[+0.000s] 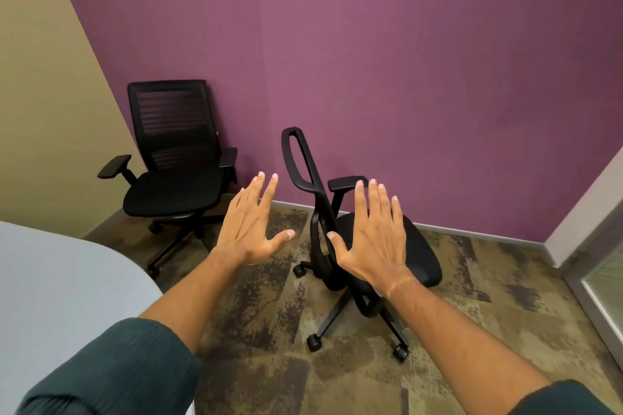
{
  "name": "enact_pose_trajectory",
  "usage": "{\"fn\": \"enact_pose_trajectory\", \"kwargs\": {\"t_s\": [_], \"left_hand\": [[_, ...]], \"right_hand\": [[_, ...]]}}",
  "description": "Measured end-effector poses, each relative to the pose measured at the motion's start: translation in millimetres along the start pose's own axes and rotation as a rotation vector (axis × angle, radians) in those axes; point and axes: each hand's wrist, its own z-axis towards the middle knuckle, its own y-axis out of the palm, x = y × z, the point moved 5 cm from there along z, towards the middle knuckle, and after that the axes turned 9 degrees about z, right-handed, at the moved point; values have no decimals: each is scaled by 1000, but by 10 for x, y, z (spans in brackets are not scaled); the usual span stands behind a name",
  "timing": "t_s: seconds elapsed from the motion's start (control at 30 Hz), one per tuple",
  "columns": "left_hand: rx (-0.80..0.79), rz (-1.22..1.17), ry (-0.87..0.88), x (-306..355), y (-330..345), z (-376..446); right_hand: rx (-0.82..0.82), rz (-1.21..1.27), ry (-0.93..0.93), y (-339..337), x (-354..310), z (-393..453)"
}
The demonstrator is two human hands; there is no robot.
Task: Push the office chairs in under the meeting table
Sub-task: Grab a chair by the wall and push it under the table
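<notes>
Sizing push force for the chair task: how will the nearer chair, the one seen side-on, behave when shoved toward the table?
The nearer chair will probably roll easily: it stands on casters. The patterned carpet may add some drag. Pushed high on its thin backrest, it could swivel or lean rather than travel straight. Both the left hand and right hand are open, holding nothing.

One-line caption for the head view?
Both open hands, left and right, reach toward two black office chairs standing away from the table.

Both arms extended forward, palms down.
Left hand (251, 227) and right hand (374, 236) are held side by side with fingers straight and spread, holding nothing; dark green sleeves (111, 371) are pushed up the forearms.
</notes>
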Motion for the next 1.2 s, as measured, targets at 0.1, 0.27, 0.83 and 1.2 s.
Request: {"fn": "enact_pose_trajectory", "kwargs": {"t_s": [0.1,0.27,0.83,1.2], "left_hand": [[-9,18,-3,-169,196,291],[-38,26,10,-361,410,813],[-123,27,197,-1319,1377,2448],[-172,-2,478,-2018,2074,3556]], "right_hand": [[-7,10,-2,238,59,298],[-36,47,3,607,115,808],[-127,53,45,1653,-240,2018],[-211,-68,370,2360,-650,2720]]}}
